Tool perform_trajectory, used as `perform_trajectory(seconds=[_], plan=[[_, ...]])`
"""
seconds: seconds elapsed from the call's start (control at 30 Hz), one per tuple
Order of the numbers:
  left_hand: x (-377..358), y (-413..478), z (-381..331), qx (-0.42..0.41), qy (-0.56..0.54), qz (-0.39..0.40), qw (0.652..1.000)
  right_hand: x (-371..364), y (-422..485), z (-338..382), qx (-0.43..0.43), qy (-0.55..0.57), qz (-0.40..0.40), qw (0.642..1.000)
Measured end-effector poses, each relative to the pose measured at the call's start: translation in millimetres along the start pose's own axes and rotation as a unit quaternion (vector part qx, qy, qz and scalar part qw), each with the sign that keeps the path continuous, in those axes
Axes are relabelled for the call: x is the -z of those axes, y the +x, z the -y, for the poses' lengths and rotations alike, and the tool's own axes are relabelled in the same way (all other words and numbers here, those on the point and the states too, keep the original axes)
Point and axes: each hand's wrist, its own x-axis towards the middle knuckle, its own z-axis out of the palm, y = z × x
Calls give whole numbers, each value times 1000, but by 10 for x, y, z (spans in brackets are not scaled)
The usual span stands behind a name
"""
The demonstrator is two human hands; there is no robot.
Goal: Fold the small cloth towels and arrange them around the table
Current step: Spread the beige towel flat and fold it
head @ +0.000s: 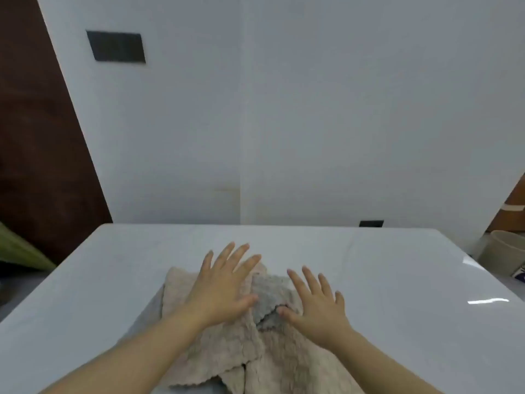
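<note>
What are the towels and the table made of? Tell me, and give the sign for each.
Towels: soft plush cloth, likely microfibre or terry. The signs are a nubby matte pile, scalloped edges and limp overlapping layers.
Table: a hard, smooth, glossy white top, perhaps laminate or plastic. It reflects bright light streaks near its right edge.

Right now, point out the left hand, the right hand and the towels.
left hand (224, 288), head view, back of the hand.
right hand (315, 307), head view, back of the hand.
towels (227, 351), head view, bare pink cloth.
</note>
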Motion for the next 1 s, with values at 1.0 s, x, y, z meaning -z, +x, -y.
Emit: perform_trajectory(seconds=[1.0], plan=[[-1462,1313,805,31,-111,-59,992,-939,1866,-109,39,-31,-53,997]])
